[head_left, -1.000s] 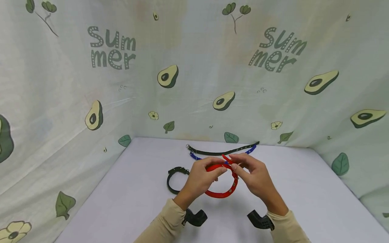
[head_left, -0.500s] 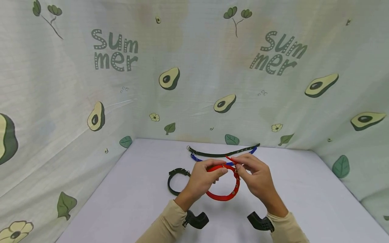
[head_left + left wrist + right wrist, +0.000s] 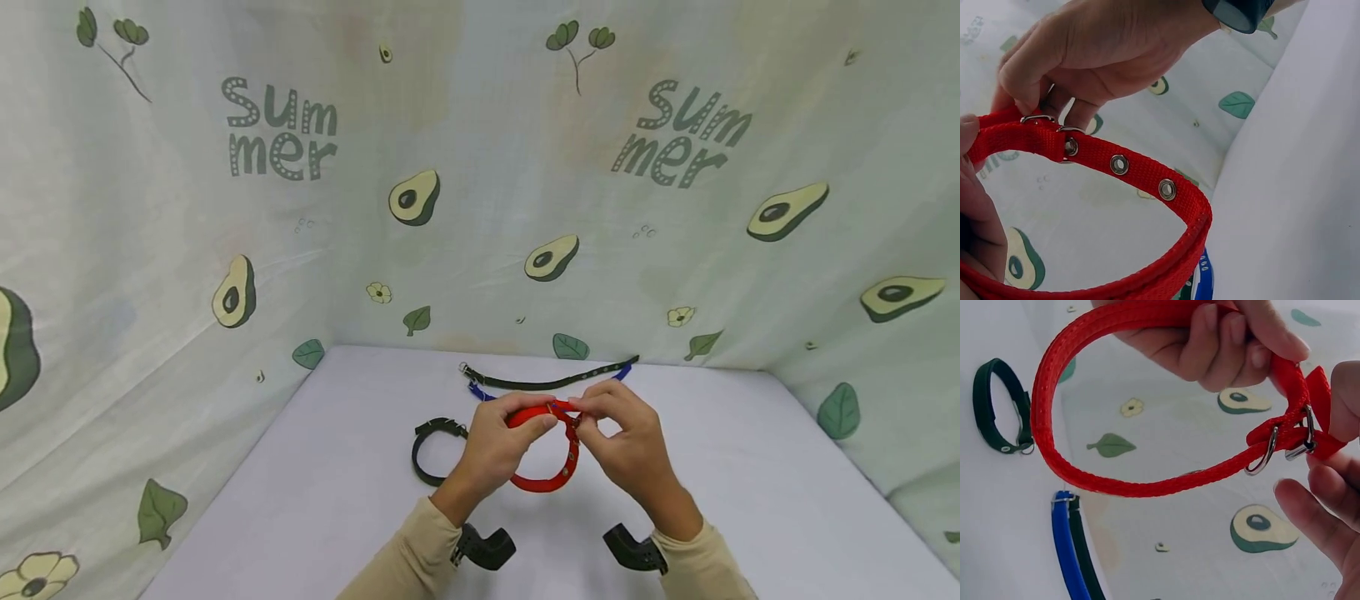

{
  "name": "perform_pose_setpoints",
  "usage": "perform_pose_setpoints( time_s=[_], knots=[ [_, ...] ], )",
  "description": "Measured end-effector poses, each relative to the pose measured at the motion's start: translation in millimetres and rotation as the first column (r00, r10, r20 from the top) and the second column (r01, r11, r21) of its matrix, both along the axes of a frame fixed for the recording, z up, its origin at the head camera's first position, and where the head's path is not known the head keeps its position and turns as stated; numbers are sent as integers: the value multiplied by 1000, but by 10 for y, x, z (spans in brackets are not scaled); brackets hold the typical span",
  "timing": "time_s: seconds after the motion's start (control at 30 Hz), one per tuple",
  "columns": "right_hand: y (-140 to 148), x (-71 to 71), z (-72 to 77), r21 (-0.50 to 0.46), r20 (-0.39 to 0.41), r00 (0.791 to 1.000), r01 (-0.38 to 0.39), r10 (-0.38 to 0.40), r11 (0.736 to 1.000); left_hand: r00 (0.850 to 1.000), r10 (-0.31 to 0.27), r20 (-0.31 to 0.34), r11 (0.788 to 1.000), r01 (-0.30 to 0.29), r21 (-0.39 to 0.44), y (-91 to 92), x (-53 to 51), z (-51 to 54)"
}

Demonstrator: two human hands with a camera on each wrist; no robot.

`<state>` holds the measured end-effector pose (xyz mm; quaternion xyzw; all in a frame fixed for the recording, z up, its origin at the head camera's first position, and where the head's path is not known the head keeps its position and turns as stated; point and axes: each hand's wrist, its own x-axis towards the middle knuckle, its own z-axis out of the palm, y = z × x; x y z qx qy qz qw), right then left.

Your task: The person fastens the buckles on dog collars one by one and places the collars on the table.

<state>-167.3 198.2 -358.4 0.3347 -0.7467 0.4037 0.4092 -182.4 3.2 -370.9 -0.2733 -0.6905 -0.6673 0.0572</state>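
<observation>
A red collar (image 3: 545,484), bent into a loop, is held up above the table between both hands. My left hand (image 3: 495,437) grips its upper left part, thumb and fingers pinching the strap. At the buckle side, my right hand (image 3: 628,437) pinches the strap's end between thumb and fingers. In the right wrist view the strap runs through a metal buckle (image 3: 1308,428), with a D-ring (image 3: 1264,452) beside it. Metal eyelets (image 3: 1119,164) line the red strap in the left wrist view.
A dark green collar closed in a loop (image 3: 415,454) lies left of my left hand. Behind the hands, a straight dark green collar (image 3: 525,385) and a blue one (image 3: 480,392) lie near the table's back edge. A printed cloth (image 3: 480,167) hangs behind the table (image 3: 300,500).
The red strap's free end, raised in my right fingers before, now lies lower and flatter toward the left hand. My right hand has moved slightly left; the left keeps its grip.
</observation>
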Motion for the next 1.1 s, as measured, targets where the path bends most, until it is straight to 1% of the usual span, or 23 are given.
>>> perform_pose_setpoints(
  time_s=[0.1, 0.23, 0.33, 0.43, 0.6, 0.77, 0.97, 1.1],
  knots=[
    [23, -84, -98, 44, -84, 996, 42, -38, 998, 999, 13, -37, 1000, -14, -22, -8, 8, -4],
    [-9, -132, -140, 84, -173, 984, 65, -50, 994, 998, 29, -56, 999, -31, -26, -37, 27, -16],
    [-30, -138, -143, 99, -210, 976, 87, -65, 991, 998, 39, -46, 999, -41, -24, -33, 22, -31],
    [-40, -135, -147, 103, -226, 971, 110, -84, 989, 998, 48, -32, 999, -49, -17, -14, 6, -47],
    [-55, -123, -163, 99, -219, 971, 119, -95, 988, 998, 59, -31, 998, -60, -22, 1, -21, -67],
    [-61, -107, -168, 112, -187, 978, 118, -96, 987, 997, 70, -22, 997, -70, -18, 7, -29, -64],
    [-95, -77, -193, 80, -95, 993, 81, -73, 993, 996, 94, 8, 995, -94, 15, 33, -17, -73],
    [-124, -62, -230, 43, 2, 998, 69, -69, 997, 995, 101, 22, 994, -102, 34, 31, -25, -79]
  ],
)
